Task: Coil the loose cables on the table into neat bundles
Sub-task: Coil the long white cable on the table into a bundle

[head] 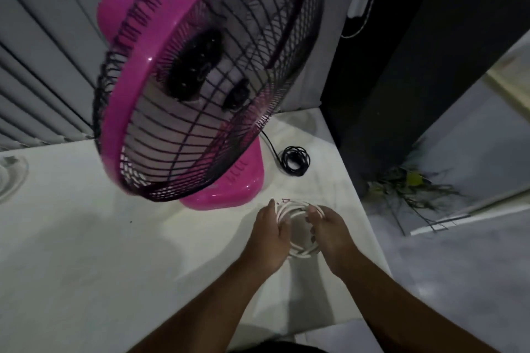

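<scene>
The white cable point(298, 233) is wound into a ring and held between both hands above the white table point(100, 238), near its right edge. The ring's long axis runs from the fan toward the person. The left hand point(269, 238) pinches its left side; the right hand point(329, 233) closes its fingers around the right side. A coiled black cable point(295, 160) lies beside the pink fan point(183, 74).

White cable point(298, 251) coiled — black cable point(296, 160) bundled
</scene>
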A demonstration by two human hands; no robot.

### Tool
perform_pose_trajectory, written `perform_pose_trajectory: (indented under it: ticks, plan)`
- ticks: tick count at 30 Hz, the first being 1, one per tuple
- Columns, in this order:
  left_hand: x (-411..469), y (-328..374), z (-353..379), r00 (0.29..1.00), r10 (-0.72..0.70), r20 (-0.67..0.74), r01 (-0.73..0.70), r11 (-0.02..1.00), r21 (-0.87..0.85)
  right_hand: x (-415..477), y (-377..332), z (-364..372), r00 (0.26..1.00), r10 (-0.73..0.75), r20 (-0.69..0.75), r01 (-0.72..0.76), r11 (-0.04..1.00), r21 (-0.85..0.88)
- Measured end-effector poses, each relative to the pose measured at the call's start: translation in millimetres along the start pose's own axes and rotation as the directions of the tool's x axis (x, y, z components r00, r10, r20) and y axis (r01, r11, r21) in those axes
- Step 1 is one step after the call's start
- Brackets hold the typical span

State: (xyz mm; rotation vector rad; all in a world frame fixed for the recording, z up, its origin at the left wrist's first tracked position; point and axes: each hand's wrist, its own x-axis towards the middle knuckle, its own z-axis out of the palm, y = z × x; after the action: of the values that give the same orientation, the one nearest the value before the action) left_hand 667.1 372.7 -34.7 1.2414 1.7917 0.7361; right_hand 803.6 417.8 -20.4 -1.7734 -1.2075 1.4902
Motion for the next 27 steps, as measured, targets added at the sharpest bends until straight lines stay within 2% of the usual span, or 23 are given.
perform_pose_trajectory:
  ticks: [5, 8, 10, 11, 12, 14, 16, 20, 27]
  plan:
    - [12.1, -1.1, 33.5, 0.986, 0.163, 0.045, -0.169, 0.954, 0.247, 30.3, 10.8, -17.9, 0.997, -0.005, -0.077, 0.002, 0.999, -0.039]
    - [22.6, -0.6, 44.2, 0.966, 0.245, 0.088, -0.257, 0.855, 0.451, 45.4, 15.0, -22.8, 0.997, 0.040, -0.065, -0.040, 0.999, -0.003]
    - [26.4, -1.7, 50.0, 0.956, 0.256, 0.141, -0.291, 0.774, 0.563, 48.6, 16.7, -21.6, 0.997, 0.048, -0.053, -0.044, 0.996, 0.073]
    - [27.2, -1.6, 52.6, 0.960, 0.232, 0.155, -0.278, 0.760, 0.587, 49.0, 19.6, -20.1, 0.999, 0.010, -0.050, -0.006, 0.998, 0.067]
    - [28.4, -2.0, 54.9, 0.968, 0.197, 0.155, -0.251, 0.758, 0.602, 47.9, 21.5, -19.7, 0.997, -0.057, -0.059, 0.056, 0.998, -0.023]
    - [31.3, -3.6, 58.4, 0.978, 0.144, 0.149, -0.205, 0.753, 0.625, 44.0, 28.6, -19.8, 0.973, -0.217, -0.077, 0.177, 0.917, -0.359]
    - [32.0, -4.3, 60.0, 0.980, 0.122, 0.156, -0.196, 0.730, 0.655, 36.1, 37.5, -19.5, 0.942, -0.336, 0.001, 0.283, 0.793, -0.540]
    - [31.4, -8.1, 57.2, 0.974, 0.140, 0.176, -0.222, 0.724, 0.653, 33.1, 59.6, -24.7, 0.872, -0.439, 0.216, 0.464, 0.604, -0.648]
    - [36.7, -5.8, 45.3, 0.962, 0.136, 0.238, -0.266, 0.677, 0.686, 42.6, 62.5, -31.8, 0.892, -0.339, 0.298, 0.438, 0.487, -0.756]
